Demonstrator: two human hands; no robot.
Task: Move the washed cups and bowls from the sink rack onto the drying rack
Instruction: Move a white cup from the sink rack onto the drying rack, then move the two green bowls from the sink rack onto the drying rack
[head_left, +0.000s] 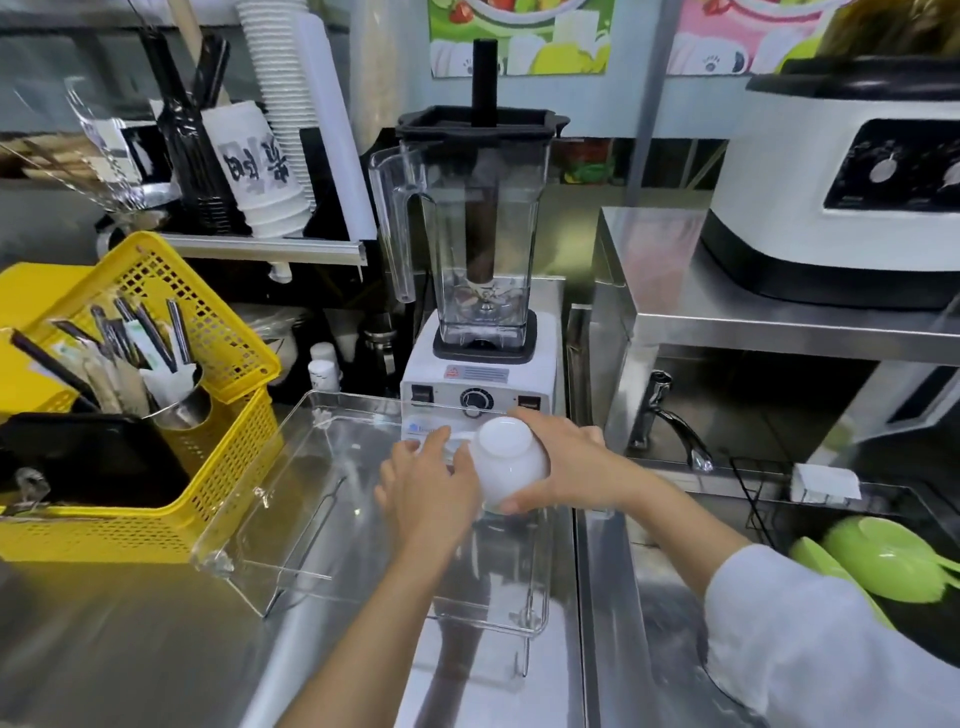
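White bowl (506, 465) sits upside down between my two hands, its base ring facing up toward me, above the far right part of the clear acrylic drying rack (291, 499). I cannot tell whether its rim already touches the rack or is just above it.

My right hand (569, 462) wraps the bowl from the right side: the thumb curls under the near edge and the fingers reach over the far side, so this hand is clamped on the bowl. The right forearm comes in from the lower right, bare to the elbow region, with a white sleeve (810, 639) bunched above it.

My left hand (431, 483) lies against the bowl's left side, palm toward it, fingers stretched forward and slightly spread, pressing flat rather than curling around. Its forearm rises from the bottom edge, crossing over the rack.

Both hands are close together, meeting on the bowl.

Just behind the bowl stands a blender (480, 291) with a clear jug. A yellow basket (218, 447) holding utensils sits left of the rack. At the right, green bowls (878, 556) lie in the sink rack (758, 499) beside a tap (675, 421), well apart from my hands.
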